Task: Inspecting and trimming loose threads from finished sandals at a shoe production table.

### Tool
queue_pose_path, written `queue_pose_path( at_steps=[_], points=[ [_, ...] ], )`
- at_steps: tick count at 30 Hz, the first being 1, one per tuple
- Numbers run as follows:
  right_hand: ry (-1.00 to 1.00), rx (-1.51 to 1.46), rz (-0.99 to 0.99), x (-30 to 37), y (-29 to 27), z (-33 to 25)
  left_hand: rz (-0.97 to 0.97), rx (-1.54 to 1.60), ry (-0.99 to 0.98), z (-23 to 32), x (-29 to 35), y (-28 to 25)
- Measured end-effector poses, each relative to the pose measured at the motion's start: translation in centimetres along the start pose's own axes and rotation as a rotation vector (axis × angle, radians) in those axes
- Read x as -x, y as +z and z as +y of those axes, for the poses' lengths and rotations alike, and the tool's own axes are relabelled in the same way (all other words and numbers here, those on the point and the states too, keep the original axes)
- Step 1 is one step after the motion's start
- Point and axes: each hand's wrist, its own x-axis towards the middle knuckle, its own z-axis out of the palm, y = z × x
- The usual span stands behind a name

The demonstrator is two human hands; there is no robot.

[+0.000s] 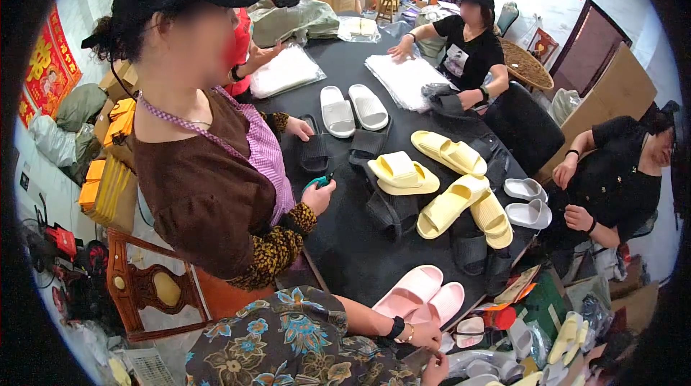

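My floral-sleeved arms come in at the bottom edge. My left hand (423,333), with a black wristband and a gold bracelet, rests at the near edge of the black round table (345,242), just beside the heels of a pink pair of slippers (419,294). My right hand (437,371) is just below it, only partly in view at the picture's edge. A small dark item (417,359) lies between the two hands; whether either hand grips it is unclear.
Yellow slippers (448,152), white slippers (353,107) and black slippers (314,148) lie across the table. A person in a brown apron (209,192) stands close on the left holding teal snips (319,182). Two seated people in black work at right. A wooden chair (147,285) stands at lower left, and boxes of slippers (547,343) at lower right.
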Motion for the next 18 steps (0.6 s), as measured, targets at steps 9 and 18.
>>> queue_pose_path(
  at_steps=[9, 18],
  points=[
    [0.016, 0.250, 0.267, -3.2, 1.7, 16.2, -0.198, -2.052, -0.685, -42.2, -2.6, -12.3],
    [0.141, 0.236, 0.346, -3.2, 0.0, 11.5, 0.252, -1.752, -0.328, -37.7, -3.4, -2.5]
  ],
)
